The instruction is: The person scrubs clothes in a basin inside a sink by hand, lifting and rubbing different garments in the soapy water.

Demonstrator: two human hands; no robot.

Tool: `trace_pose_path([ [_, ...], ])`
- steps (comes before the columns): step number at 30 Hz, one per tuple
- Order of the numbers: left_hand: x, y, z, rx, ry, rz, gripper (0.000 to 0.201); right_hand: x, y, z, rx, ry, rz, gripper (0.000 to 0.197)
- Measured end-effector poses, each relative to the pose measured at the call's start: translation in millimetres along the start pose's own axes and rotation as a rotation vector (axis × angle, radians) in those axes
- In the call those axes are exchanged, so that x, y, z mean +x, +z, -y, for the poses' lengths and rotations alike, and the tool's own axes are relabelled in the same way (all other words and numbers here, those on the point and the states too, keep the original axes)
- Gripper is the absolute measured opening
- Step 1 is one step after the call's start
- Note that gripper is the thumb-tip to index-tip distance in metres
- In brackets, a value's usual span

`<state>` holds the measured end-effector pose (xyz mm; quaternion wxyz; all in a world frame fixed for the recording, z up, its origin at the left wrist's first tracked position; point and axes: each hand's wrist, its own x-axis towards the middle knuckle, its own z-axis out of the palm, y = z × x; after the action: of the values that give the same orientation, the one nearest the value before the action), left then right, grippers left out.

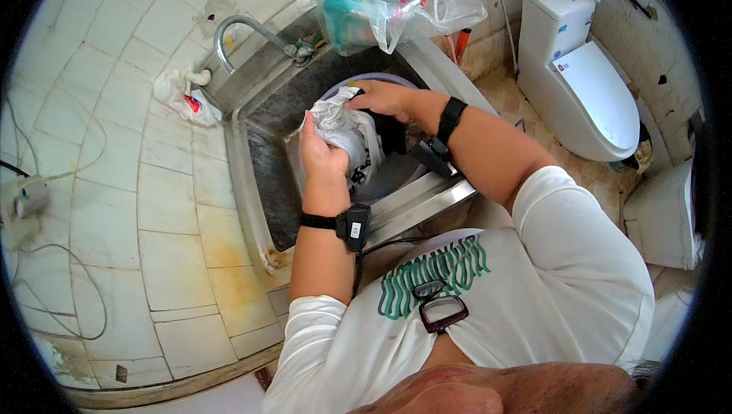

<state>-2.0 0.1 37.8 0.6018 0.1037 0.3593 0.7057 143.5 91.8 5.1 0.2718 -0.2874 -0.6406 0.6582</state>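
Both my hands are in a metal sink (241, 156), over a basin with a pale purple rim (385, 76). Between them is a bunched white garment (345, 133) with black print low on it. My left hand (323, 153) grips its left side, thumb up, the other fingers partly hidden by the cloth. On the upper right side, my right hand (383, 100) closes its fingers on the fabric. Dark cloth (390, 133) lies in the basin under my right hand. Each wrist wears a black strap with a small box.
A curved faucet (255, 24) rises at the sink's far left. Plastic bags (381, 10) lie on the far rim, and a crumpled white bag (187, 96) sits on the tiles to the left. A white toilet (591, 82) stands to the right beside a bin (662, 216).
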Motion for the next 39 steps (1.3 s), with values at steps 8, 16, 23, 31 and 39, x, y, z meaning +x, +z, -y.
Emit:
trace_pose_path([
  [8, 11.5, -29.6, 25.2, 0.112, -0.084, 0.161, 0.048, -38.7, 54.6, 36.9, -0.598, -0.511, 0.021, 0.032],
  [16, -9.2, -10.0, 37.4, 0.017, -0.281, -0.045, 0.047, -39.2, 69.4, 42.8, -1.035, -0.279, -0.352, 0.038],
  [23, -13.2, -1.6, 38.0, -0.052, -0.283, 0.067, 0.039, -16.2, 33.9, 9.1, -0.672, -0.281, -0.442, 0.031],
  [31, -5.8, -18.3, 33.4, -0.432, -0.336, 0.19, 0.034, -53.7, 80.6, 51.0, -0.894, -0.553, -0.173, 0.027],
  [39, -10.5, -2.3, 44.5, -0.097, -0.281, 0.059, 0.032, -19.9, 36.9, 13.7, -0.742, -0.235, -0.462, 0.026],
])
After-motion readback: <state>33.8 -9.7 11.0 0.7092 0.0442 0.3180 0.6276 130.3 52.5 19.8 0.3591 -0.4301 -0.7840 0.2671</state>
